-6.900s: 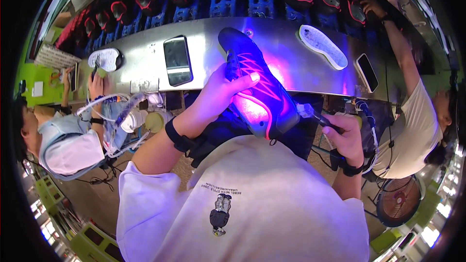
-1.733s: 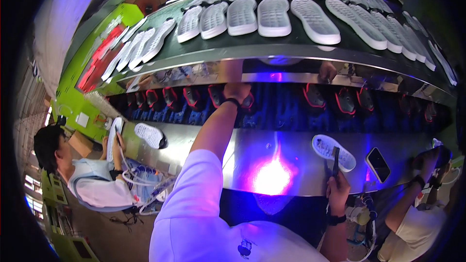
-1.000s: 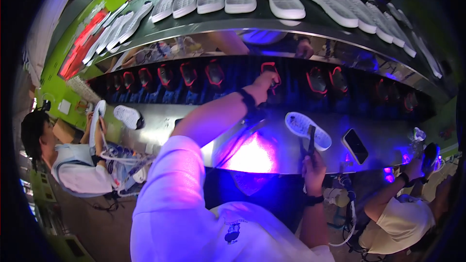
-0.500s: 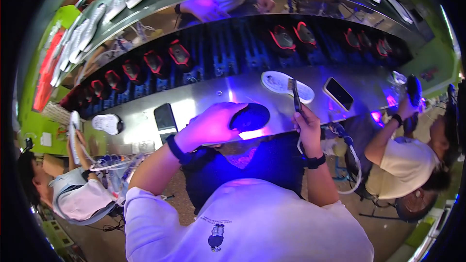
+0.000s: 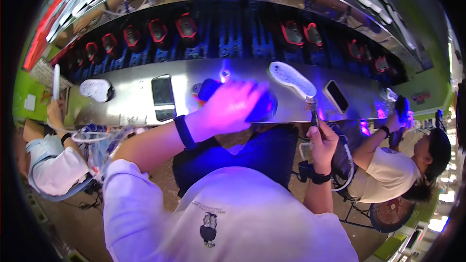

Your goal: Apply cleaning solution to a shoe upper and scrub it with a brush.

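Observation:
My left hand (image 5: 228, 109), smeared by motion and lit purple, lies across a dark shoe upper (image 5: 262, 106) at the front edge of the metal bench. Its fingers reach over the shoe and hide the middle of it. In my right hand (image 5: 324, 146), closed around the handle, is a small brush (image 5: 314, 115) with its bristles upward. The bristles are close to the near end of a white shoe sole (image 5: 291, 78) lying on the bench. Whether they touch it, I cannot tell.
A phone (image 5: 336, 96) lies right of the sole, another phone (image 5: 162, 98) to the left. Farther left sits a pale sole (image 5: 95, 90). Behind the bench runs a dark rack (image 5: 223, 34) with several red-edged shoe uppers (image 5: 186, 26). Co-workers sit on both sides.
The dark shoe and my left hand have moved farther onto the bench, the hand now across its top. My right hand has lowered, drawing the brush from the sole's middle to its near end.

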`<state>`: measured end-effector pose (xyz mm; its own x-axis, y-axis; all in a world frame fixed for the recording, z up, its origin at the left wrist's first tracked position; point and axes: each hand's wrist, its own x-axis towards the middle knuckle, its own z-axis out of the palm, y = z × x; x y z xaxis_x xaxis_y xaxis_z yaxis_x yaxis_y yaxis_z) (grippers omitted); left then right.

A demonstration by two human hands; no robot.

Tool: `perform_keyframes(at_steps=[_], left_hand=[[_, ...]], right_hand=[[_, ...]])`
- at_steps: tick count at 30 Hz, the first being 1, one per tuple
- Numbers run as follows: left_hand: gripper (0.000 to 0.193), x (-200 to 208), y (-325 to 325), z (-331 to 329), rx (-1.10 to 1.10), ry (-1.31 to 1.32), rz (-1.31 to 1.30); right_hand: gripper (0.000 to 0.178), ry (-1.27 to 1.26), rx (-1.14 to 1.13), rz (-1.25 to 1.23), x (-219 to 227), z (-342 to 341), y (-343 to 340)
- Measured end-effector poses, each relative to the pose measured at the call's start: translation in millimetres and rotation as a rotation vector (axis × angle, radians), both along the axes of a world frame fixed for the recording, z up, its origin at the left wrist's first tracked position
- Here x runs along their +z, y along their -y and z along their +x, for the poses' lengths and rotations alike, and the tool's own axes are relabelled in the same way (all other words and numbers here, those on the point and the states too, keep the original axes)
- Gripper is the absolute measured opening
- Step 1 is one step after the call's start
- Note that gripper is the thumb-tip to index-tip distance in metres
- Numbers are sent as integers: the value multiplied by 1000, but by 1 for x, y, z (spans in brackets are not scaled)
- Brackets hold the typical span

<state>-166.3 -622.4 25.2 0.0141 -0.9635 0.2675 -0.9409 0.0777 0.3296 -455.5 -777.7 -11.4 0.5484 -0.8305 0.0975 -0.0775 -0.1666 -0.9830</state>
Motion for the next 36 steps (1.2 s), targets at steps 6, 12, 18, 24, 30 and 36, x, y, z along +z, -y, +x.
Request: perform_keyframes(at_steps=[6,12,18,24,30,36], left_hand=[[90,-37,-62,-36,315,-310,-483],[75,-78,-104,-76,263,-77,-324],[52,-82,-116,-76,215,-99,-285],[47,-84,-121,-70,148,-45,-263],[50,-86,-121,-65,105,-83,-286],[51,-84,-122,-63,76,-103,-271]], right_hand=[[28,-147,200,-38,-44,35,9],[30,-270,366,19,-59,91,-3],[33,-278,358,135,-66,115,-7],[30,-351,401,146,-67,101,-12],[29,-384,392,69,-67,77,-31],[32,-342,393,140,-70,62,-37]])
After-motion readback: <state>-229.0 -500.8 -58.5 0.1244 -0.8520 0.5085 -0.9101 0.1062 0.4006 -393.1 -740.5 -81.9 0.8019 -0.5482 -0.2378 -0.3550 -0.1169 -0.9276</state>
